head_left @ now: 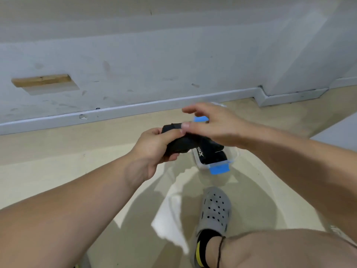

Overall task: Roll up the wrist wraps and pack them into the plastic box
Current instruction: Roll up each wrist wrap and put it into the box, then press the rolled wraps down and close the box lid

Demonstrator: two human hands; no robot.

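Note:
A black wrist wrap (185, 142), partly rolled, is held above the floor in both hands. My left hand (154, 147) grips its near end in a closed fist. My right hand (214, 126) pinches the far end between thumb and a finger, the other fingers spread. Just below and right of the hands stands a clear plastic box (234, 153) with blue latches (219, 169). Inside it lies another black wrap (210, 155) with white lettering. My right hand hides much of the box.
The beige floor (77, 161) runs to a grey skirting board (135, 109) and a scuffed grey wall. My foot in a grey clog (214, 209) rests just in front of the box, my knee at the bottom right. A white patch lies left of the clog.

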